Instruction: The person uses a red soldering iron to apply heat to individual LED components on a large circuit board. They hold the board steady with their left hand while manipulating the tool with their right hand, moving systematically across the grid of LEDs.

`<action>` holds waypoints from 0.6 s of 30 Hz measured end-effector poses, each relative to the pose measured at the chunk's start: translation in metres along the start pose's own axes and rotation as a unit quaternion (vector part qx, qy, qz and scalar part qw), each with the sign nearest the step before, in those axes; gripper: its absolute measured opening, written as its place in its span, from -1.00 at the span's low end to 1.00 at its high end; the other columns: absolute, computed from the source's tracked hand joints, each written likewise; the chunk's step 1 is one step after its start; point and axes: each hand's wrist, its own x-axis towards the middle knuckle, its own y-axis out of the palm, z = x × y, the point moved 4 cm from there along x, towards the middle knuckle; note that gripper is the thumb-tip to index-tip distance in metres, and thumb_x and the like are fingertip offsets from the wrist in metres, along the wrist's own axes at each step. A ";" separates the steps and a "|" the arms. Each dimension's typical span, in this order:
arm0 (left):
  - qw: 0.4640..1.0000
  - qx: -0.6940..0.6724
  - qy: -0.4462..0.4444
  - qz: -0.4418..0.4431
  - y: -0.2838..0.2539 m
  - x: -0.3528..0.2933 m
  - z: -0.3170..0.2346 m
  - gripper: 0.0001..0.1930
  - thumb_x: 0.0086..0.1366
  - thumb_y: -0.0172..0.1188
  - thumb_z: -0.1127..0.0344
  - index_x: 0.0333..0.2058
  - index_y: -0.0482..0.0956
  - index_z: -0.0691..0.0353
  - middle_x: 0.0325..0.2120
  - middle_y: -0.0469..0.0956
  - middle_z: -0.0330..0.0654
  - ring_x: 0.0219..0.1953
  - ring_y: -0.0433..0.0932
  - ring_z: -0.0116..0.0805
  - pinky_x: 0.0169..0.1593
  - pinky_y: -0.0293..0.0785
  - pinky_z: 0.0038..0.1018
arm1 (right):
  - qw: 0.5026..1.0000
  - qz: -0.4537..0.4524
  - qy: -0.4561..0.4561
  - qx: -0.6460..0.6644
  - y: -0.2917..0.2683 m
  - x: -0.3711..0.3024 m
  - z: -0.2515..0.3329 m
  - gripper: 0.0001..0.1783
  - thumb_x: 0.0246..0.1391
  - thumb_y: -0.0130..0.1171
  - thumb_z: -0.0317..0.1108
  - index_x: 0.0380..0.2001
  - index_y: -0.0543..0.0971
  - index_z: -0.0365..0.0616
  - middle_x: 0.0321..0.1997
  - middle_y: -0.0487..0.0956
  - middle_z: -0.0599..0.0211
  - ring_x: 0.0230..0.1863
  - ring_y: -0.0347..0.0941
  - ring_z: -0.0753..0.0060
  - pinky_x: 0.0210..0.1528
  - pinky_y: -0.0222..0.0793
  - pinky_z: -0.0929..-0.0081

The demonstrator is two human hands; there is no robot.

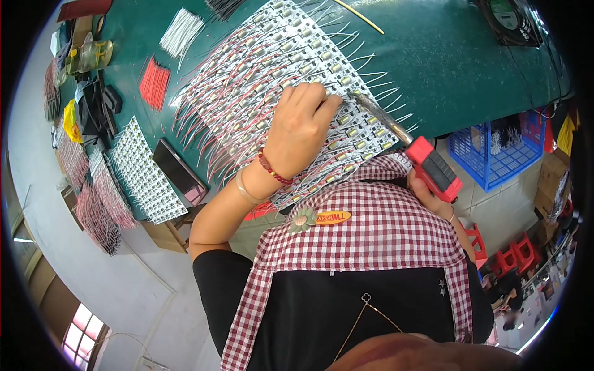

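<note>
A large panel of white circuit boards lies on the green table, with rows of small components and many red and white wires soldered to it. My left hand is over its middle, fingers curled and pinched close to the board; what they hold is hidden beneath them. In my right hand is a soldering iron with a red and black handle. Its metal shaft points up and left, and the tip meets the panel just right of my left fingertips.
Bundles of red wires and white wires lie on the green table. Left are another board panel, a dark phone-like slab and wired boards. A blue crate and red stools stand right, below the table.
</note>
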 end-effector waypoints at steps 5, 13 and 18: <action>1.000 0.017 0.004 0.003 -0.001 0.002 -0.002 -0.74 -0.01 0.22 0.59 -0.28 0.62 0.21 -0.50 0.35 -0.22 -0.40 0.40 -0.26 -0.28 0.27 -0.35 | 0.999 0.009 0.033 0.016 -0.005 -0.008 -0.008 -0.82 -0.09 0.24 -0.40 -0.40 0.60 -0.28 -0.41 0.59 0.13 -0.42 0.53 0.10 -0.34 0.43 0.32; 0.996 0.086 0.013 0.011 -0.010 0.006 -0.009 -0.74 -0.03 0.24 0.53 -0.30 0.63 0.16 -0.50 0.38 -0.32 -0.38 0.41 -0.34 -0.25 0.25 -0.37 | 1.000 0.005 0.022 0.012 -0.009 -0.010 -0.007 -0.80 -0.08 0.24 -0.37 -0.38 0.61 -0.28 -0.41 0.60 0.14 -0.39 0.54 0.10 -0.32 0.44 0.31; 0.995 0.088 0.042 -0.032 -0.028 0.007 -0.029 -0.65 -0.09 0.23 0.51 -0.23 0.64 0.19 -0.50 0.37 -0.29 -0.41 0.38 -0.32 -0.32 0.22 -0.37 | 0.998 -0.006 0.047 0.029 -0.010 -0.021 -0.015 -0.78 -0.08 0.26 -0.36 -0.36 0.61 -0.27 -0.40 0.60 0.17 -0.41 0.54 0.16 -0.35 0.43 0.35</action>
